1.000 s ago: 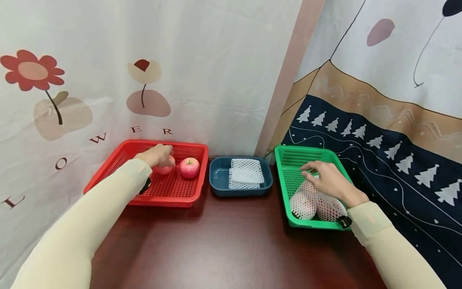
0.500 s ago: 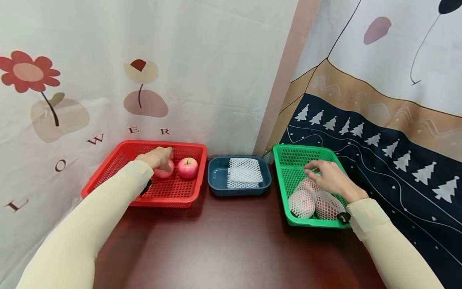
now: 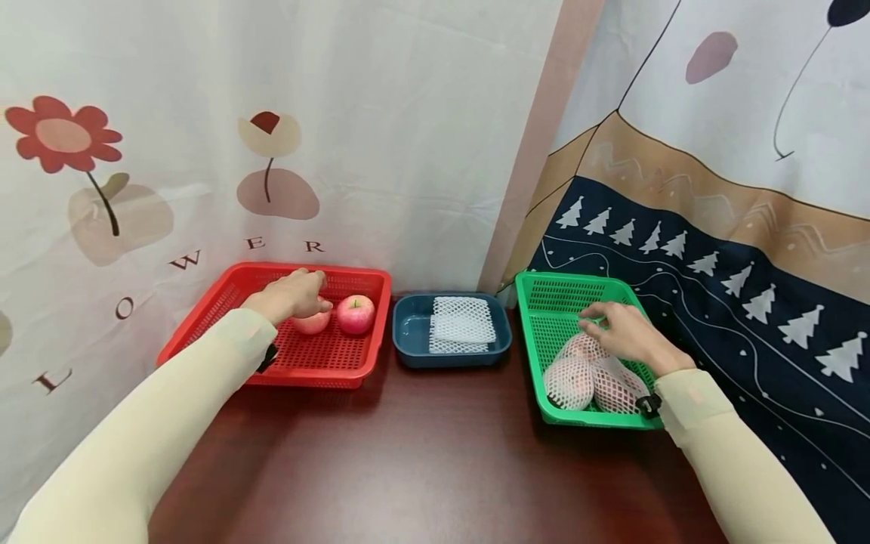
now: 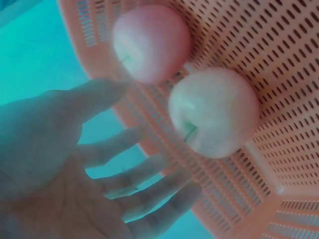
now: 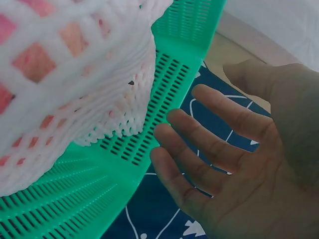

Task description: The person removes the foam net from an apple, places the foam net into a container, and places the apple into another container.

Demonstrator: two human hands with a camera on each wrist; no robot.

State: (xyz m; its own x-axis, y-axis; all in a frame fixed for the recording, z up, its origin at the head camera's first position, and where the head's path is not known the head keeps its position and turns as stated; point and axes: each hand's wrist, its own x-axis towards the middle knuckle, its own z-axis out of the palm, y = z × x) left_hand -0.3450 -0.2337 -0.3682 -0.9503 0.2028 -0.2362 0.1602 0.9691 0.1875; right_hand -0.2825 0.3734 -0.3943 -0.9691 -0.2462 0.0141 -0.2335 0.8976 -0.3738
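In the head view, my left hand (image 3: 288,295) hovers over the red basket (image 3: 319,375), above a pink apple (image 3: 313,325). A second apple (image 3: 356,314) lies to its right. The left wrist view shows that hand's fingers (image 4: 134,172) spread and apart from both apples. On the other side, my right hand (image 3: 625,332) hangs over the green basket (image 3: 553,295), where several apples in white foam nets (image 3: 569,382) lie. Its fingers (image 5: 207,142) are loosely bent and hold nothing, beside a netted apple (image 5: 75,74) in the right wrist view.
Between the baskets stands a small dark blue tray (image 3: 411,329) with white foam net sleeves (image 3: 462,325) in it. All three containers sit on a dark reddish-brown table (image 3: 435,461). A printed curtain (image 3: 408,151) hangs close behind them.
My left hand's fingers have straightened and lifted slightly off the apple beneath. My right hand has shifted a little to the right over the netted apples.
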